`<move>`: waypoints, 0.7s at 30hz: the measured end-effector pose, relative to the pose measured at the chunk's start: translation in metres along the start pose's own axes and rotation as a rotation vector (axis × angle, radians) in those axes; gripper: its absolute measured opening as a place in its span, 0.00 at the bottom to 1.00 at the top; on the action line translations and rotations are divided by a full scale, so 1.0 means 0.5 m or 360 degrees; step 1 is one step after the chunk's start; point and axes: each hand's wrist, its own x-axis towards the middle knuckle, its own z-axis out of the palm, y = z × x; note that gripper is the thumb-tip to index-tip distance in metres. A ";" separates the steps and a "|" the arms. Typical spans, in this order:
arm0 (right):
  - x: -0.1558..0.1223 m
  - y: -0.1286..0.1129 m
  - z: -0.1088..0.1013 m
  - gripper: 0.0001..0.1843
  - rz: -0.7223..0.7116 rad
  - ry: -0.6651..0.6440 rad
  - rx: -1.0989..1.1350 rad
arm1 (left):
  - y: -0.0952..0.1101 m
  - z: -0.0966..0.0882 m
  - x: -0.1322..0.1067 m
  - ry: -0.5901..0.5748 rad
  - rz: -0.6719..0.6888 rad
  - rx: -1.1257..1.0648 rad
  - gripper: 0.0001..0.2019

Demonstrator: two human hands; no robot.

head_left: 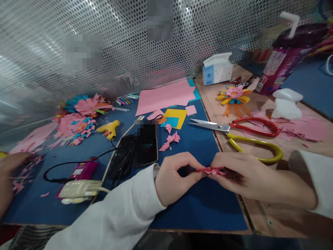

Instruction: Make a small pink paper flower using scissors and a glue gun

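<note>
Near the front of the blue table, a small folded piece of pink paper (213,171) is pinched between both my hands. My left hand (179,177) grips its left end with thumb and forefinger. On its other end, the fingers of my right hand (238,173) are closed and slightly blurred. Several small pink folded paper pieces (170,140) lie just beyond my left hand. Past my right hand rest large scissors (221,127) with one red and one yellow handle, blades apart and pointing left.
A phone (146,144), a yellow glue gun (110,129) and a power strip (79,189) with cables lie left. Behind are pink sheets (166,95) and a paper flower (234,95). A purple cup (281,62) stands back right. Another person's hand (10,173) is at far left.
</note>
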 end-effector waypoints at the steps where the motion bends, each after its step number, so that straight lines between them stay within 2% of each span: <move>1: -0.001 -0.001 -0.002 0.06 0.0019 -0.0038 0.0013 | 0.001 0.000 -0.001 -0.0011 -0.0005 -0.0003 0.04; 9: 0.004 -0.018 -0.012 0.14 0.0215 -0.0120 0.0190 | 0.010 0.002 0.002 -0.0066 -0.0173 -0.0120 0.06; 15: 0.007 -0.017 -0.008 0.14 0.0317 -0.0132 0.0301 | 0.007 0.002 0.002 -0.0094 -0.0375 -0.0165 0.07; 21: 0.012 -0.021 -0.012 0.16 0.0329 -0.0155 0.0344 | 0.006 0.004 0.003 -0.0146 -0.0474 -0.0218 0.09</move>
